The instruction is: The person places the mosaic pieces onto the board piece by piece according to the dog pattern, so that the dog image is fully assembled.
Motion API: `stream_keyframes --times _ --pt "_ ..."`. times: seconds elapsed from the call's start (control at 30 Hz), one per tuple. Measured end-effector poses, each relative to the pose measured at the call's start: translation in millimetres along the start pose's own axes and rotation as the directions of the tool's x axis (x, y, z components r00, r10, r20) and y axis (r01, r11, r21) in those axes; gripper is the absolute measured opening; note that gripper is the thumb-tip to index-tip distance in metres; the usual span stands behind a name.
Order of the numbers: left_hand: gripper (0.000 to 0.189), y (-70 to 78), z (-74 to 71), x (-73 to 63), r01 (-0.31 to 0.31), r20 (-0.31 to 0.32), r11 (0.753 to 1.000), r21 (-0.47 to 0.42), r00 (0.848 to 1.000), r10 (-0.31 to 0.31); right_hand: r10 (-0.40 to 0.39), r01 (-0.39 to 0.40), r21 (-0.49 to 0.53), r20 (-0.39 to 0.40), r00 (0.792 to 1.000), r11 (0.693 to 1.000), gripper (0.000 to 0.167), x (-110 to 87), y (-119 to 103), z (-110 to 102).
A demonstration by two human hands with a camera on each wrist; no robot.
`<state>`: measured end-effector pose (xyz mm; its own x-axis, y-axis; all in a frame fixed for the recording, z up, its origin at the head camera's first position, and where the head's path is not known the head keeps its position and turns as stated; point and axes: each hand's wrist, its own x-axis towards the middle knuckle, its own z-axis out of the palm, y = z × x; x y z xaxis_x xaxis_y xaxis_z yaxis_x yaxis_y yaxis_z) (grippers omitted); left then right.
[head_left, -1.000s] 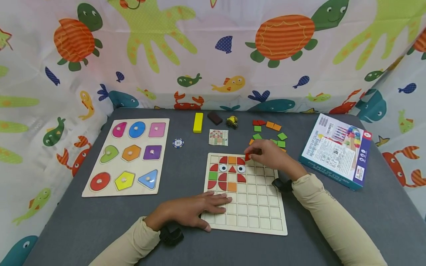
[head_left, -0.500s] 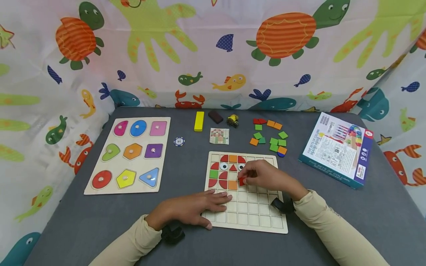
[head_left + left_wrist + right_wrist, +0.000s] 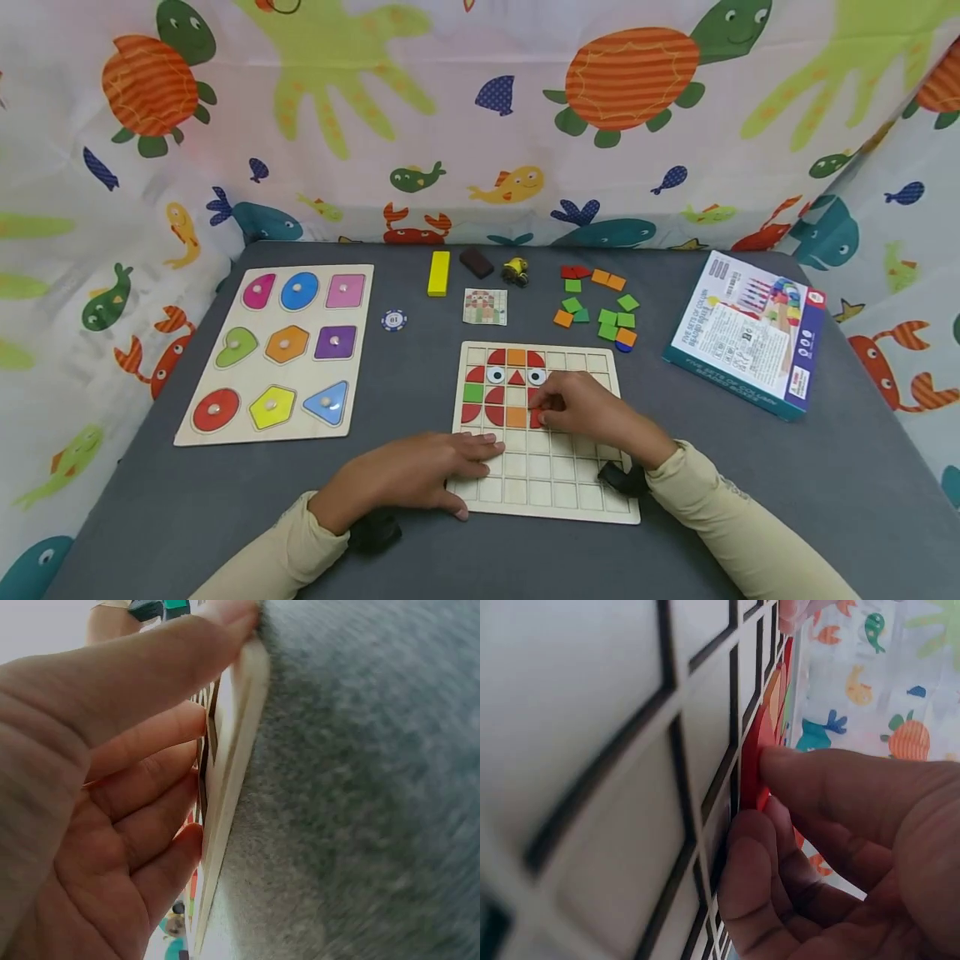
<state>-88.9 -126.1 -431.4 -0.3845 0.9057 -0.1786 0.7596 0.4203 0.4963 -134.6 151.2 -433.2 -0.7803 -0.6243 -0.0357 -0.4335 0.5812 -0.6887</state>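
A wooden grid board [image 3: 558, 492] lies on the table, several red, orange and green tiles set in its upper left squares with two round eye tiles [image 3: 495, 375]. My left hand [image 3: 411, 473] rests with spread fingers on the board's lower left part; in the left wrist view its thumb [image 3: 150, 671] lies at the board's edge. My right hand [image 3: 588, 410] pinches a red tile [image 3: 756, 761] with thumb and fingers, right at a grid square beside the orange tile [image 3: 516, 417]. The fingers partly cover this tile.
Loose green, orange and red tiles [image 3: 607, 317] lie behind the board, near a small picture card [image 3: 485, 307]. A shape puzzle board [image 3: 277, 375] is at left. A box [image 3: 742, 333] stands right. Yellow block [image 3: 438, 273], dark block [image 3: 476, 262], toy [image 3: 515, 271] and chip [image 3: 393, 320] lie behind.
My right hand has brought the red tile from the board's top squares down and left to a square beside the lower orange tile. My left hand has stayed on the board.
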Motion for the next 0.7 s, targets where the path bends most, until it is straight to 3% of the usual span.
stream_keyframes --times 0.2,0.37,0.53,0.7 --pt "0.058 -1.1 4.5 -4.9 -0.008 -0.045 1.0 -0.031 0.999 0.006 0.007 -0.007 -0.028 -0.004 1.0 1.0 0.012 6.8 -10 3" --pt "0.059 -1.9 5.1 -3.2 -0.01 -0.054 0.997 -0.077 0.999 0.006 0.059 -0.06 -0.01 -0.061 0.996 0.998 0.011 9.2 -8 -16" --pt "0.059 -1.1 6.0 -2.9 -0.003 -0.056 0.996 -0.089 0.998 -0.002 0.153 -0.15 0.027 -0.163 0.975 0.988 0.02 9.2 10 -48" --pt "0.059 0.5 7.9 -3.7 -0.008 -0.056 0.998 -0.066 0.998 0.004 0.24 -0.25 -0.014 -0.226 0.944 0.968 0.026 3.2 36 -73"
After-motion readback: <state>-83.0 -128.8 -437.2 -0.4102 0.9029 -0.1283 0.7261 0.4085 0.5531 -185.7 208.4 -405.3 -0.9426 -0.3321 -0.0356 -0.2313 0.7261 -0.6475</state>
